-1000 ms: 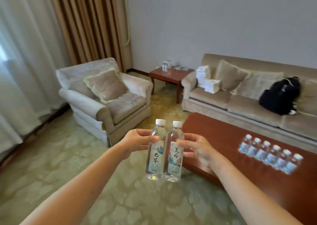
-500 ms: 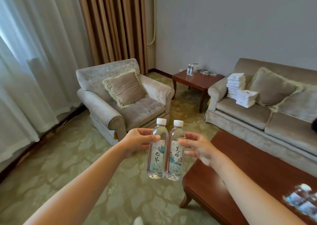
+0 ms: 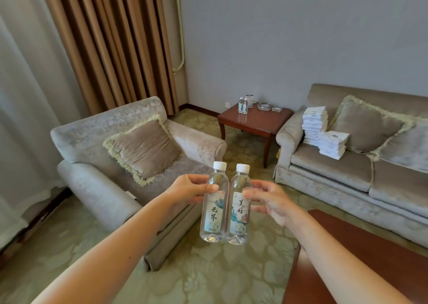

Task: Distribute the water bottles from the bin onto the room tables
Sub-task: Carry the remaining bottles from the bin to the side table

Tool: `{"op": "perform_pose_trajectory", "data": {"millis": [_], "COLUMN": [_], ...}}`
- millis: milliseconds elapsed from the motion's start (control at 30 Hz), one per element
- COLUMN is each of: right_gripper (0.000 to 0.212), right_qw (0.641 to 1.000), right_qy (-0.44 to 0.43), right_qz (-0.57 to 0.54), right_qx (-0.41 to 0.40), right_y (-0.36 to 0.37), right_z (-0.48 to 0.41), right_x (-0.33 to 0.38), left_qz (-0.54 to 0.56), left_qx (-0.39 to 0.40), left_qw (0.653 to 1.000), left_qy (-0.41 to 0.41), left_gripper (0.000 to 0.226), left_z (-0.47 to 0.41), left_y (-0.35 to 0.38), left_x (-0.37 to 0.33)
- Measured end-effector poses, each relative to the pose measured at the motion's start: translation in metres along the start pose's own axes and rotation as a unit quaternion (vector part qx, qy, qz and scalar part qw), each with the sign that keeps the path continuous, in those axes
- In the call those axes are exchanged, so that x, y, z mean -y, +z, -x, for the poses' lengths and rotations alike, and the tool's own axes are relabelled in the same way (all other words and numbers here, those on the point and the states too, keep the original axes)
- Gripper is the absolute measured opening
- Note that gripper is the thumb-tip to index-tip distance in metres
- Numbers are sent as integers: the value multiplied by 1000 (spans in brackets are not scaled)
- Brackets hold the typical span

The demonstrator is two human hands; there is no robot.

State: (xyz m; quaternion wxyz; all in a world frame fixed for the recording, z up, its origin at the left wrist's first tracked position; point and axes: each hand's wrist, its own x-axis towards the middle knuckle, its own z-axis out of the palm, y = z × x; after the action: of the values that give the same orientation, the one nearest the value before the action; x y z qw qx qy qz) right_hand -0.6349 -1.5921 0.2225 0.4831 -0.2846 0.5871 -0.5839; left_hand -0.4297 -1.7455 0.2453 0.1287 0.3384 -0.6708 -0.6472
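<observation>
— So, what are the hands doing?

— Left hand (image 3: pixel 190 190) is pinching the left water bottle (image 3: pixel 213 208) just below its shoulder, thumb in front and fingers curling behind. Right hand (image 3: pixel 266 199) is gripping the right water bottle (image 3: pixel 239 211) the same way, fingers curling round its upper part.

— And where are those bottles sitting?

— Both are hanging upright in mid-air at the centre of the frame, white caps up and sides touching, above the patterned carpet (image 3: pixel 220 276).

— What is lying around them?

— An armchair (image 3: pixel 92 164) with a fringed cushion (image 3: pixel 143 148) is sitting left of centre, behind the left hand. A coffee table (image 3: pixel 359 257) is showing its corner at lower right, under the right forearm. A sofa (image 3: pixel 335 164) is running along the right edge, carrying stacks of folded white cloth (image 3: pixel 315 127). Between chair and sofa, above centre, a side table (image 3: pixel 254 120) is holding two small bottles (image 3: pixel 242 105) and a glass ashtray (image 3: pixel 264 106).
</observation>
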Motion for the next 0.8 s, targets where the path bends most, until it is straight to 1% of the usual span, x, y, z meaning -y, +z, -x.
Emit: {"op": "perform_pose_trajectory", "data": {"millis": [67, 200, 267, 467, 533, 600, 733, 800], "right_gripper": [46, 61, 64, 44, 39, 39, 38, 38], "right_qw": [1000, 1000, 999, 1000, 1000, 999, 999, 999], "right_qy": [6, 12, 13, 10, 7, 1, -3, 3], "right_qz": [-4, 1, -1, 9, 21, 31, 41, 37], "right_qx": [-10, -26, -30, -18, -21, -19, -15, -18], "right_y": [-5, -18, -28, -71, -91, -111, -144, -159], "right_z": [-35, -106, -145, -272, -320, -366, -441, -474], "right_x": [7, 18, 26, 69, 89, 110, 143, 152], "left_qz": [8, 9, 11, 17, 17, 16, 26, 30], "left_qx": [9, 25, 30, 22, 18, 15, 12, 14], "left_qw": [1000, 1000, 999, 1000, 1000, 1000, 1000, 999], "left_qy": [-1, -5, -8, -4, -4, 2, 10, 6], "left_gripper": [56, 53, 53, 54, 50, 45, 50, 45], "left_z": [-33, -106, -147, -281, -331, -377, -457, -495], "left_y": [-12, -33, -42, -63, -69, -73, -78, -81], "left_x": [-8, -18, -24, -58, -78, -97, -123, -132]}}
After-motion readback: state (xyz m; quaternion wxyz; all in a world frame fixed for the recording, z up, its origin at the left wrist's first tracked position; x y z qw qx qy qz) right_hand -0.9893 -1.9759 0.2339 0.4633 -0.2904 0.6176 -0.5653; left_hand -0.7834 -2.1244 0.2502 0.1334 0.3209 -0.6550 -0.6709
